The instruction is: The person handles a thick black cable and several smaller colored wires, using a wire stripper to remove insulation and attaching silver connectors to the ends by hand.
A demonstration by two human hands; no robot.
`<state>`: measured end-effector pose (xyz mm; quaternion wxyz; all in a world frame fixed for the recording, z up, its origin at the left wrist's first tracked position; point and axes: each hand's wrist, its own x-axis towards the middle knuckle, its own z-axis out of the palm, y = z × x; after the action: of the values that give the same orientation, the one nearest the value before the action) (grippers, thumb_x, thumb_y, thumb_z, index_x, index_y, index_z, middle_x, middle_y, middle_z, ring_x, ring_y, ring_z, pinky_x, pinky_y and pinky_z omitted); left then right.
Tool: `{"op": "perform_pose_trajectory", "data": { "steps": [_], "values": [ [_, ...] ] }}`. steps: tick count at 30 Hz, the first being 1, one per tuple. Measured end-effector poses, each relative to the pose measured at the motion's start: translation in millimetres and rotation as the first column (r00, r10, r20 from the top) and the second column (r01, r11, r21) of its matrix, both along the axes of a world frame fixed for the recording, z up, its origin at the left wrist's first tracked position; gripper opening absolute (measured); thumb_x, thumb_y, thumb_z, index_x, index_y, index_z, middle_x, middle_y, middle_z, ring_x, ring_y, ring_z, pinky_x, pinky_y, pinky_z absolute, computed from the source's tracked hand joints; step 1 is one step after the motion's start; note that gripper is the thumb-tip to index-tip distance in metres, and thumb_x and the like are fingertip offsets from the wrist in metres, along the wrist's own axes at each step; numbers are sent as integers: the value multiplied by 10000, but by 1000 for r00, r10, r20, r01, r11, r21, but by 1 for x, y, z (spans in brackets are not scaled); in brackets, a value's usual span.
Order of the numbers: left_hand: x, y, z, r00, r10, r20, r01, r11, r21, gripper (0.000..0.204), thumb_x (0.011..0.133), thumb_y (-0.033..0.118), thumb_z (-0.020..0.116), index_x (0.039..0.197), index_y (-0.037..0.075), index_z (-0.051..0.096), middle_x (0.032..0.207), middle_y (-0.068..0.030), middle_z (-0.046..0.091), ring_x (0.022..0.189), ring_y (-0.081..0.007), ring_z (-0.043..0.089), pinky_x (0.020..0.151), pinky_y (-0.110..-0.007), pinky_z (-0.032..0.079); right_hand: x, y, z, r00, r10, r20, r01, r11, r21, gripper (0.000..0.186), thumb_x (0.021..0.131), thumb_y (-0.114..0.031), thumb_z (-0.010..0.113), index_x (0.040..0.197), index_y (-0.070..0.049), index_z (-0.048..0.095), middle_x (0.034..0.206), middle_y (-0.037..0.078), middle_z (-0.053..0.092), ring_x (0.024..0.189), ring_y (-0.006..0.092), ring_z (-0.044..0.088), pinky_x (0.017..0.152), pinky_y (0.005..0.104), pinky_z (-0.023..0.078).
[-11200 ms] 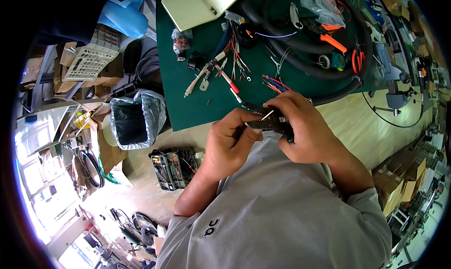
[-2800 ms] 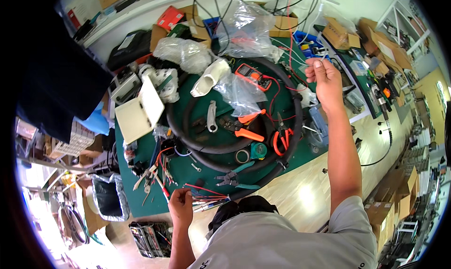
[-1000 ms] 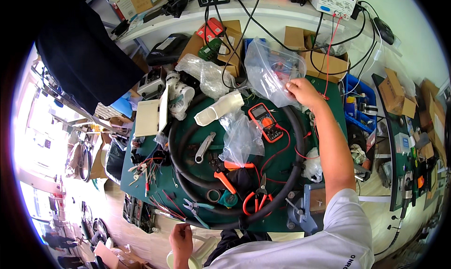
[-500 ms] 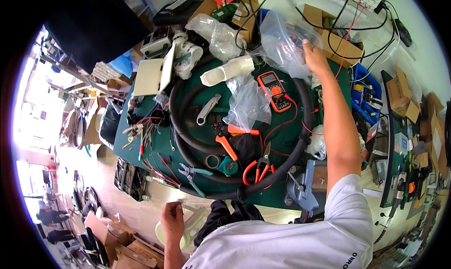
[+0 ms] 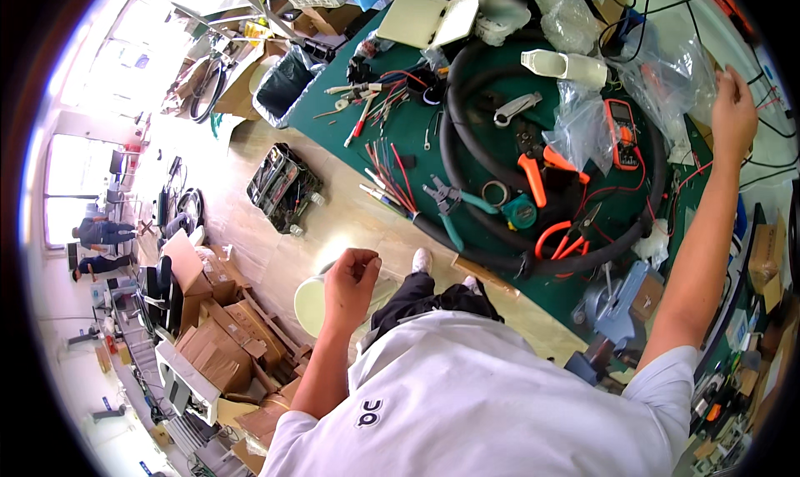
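Observation:
My right hand [image 5: 735,117] is reached out over the far right of the green table, its fingers closed at the edge of a clear plastic bag [image 5: 667,85]. Above the floor by the table's near side, my left hand [image 5: 352,284] is loosely curled, and nothing shows in it. An orange and black multimeter [image 5: 621,134] lies beside the bag. A second clear bag [image 5: 581,125] rests to the left of the meter, below a white plastic housing [image 5: 565,66]. A thick black hose [image 5: 450,135] loops around orange-handled pliers [image 5: 533,177], a teal tape measure [image 5: 521,212] and an adjustable wrench [image 5: 517,109].
Cutting pliers [image 5: 454,198] and cut wires [image 5: 392,177] lie along the table's near left. A blue vise [image 5: 621,302] sits at the right corner. On the floor stand a toolbox [image 5: 283,185], a pale stool [image 5: 310,306] and cardboard boxes [image 5: 217,352]. Two people are far left.
The view has swung left, bringing more floor and boxes into sight. The bag at my right hand looks flatter and more stretched toward the fingers. My left hand stays curled.

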<state>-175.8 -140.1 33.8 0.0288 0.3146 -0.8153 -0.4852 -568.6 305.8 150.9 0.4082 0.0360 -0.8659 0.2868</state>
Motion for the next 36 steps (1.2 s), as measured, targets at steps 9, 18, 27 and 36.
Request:
{"op": "perform_pose_trajectory", "data": {
  "steps": [9, 18, 27, 36],
  "values": [
    [-37, -68, -14, 976, 99, -196, 46, 784, 619, 164, 870, 83, 719, 873, 26, 565, 861, -111, 681, 652, -110, 596, 617, -228, 493, 213, -238, -18, 690, 679, 250, -662, 732, -158, 172, 871, -55, 643, 1039, -19, 653, 953, 82, 697, 759, 157, 630, 689, 276, 502],
    [-72, -152, -64, 968, -232, -97, 188, 411, 892, 120, 853, 50, 721, 853, 34, 602, 822, -56, 624, 685, -104, 578, 631, -231, 473, 311, -397, -153, 539, 619, 571, -431, 785, -444, 329, 736, -34, 771, 1042, -45, 648, 895, 89, 623, 821, 263, 612, 703, 352, 507],
    [-81, -176, -106, 933, -360, 7, 72, 205, 976, 115, 867, 67, 715, 860, 49, 601, 824, -54, 630, 680, -108, 578, 627, -245, 470, 329, -454, -185, 569, 490, 661, -102, 839, -534, 169, 792, 17, 724, 923, -33, 631, 835, 81, 612, 713, 212, 611, 615, 321, 499],
    [-88, -176, -119, 885, -450, 119, 29, 309, 951, 147, 895, 132, 699, 925, 37, 592, 812, -33, 629, 678, -96, 573, 638, -237, 467, 332, -450, -203, 534, 486, 692, 49, 799, -599, 82, 848, -27, 679, 906, -16, 621, 805, 91, 603, 700, 220, 604, 622, 302, 475]
  ]
}}
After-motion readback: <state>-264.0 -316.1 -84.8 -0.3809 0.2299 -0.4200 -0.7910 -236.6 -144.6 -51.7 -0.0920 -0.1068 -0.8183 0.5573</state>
